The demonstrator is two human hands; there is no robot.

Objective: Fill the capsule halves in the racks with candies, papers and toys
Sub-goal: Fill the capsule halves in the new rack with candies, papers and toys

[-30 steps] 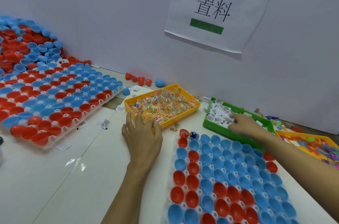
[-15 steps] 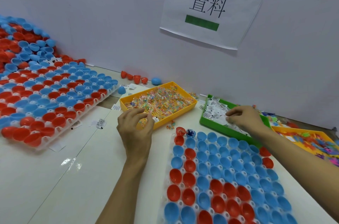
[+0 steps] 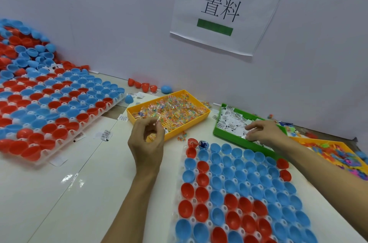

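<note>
On the near rack (image 3: 237, 193), almost every capsule half sat empty; only the two at its far-left corner (image 3: 197, 143) seemed to hold anything, so I judged the filling barely begun. My left hand (image 3: 147, 143) hung over the near edge of the candy tray (image 3: 169, 111), fingers curled, pinching wrapped candies (image 3: 156, 122). My right hand (image 3: 262, 132) reached into the green tray (image 3: 219, 129), fingertips pinching at the papers (image 3: 233, 124).
</note>
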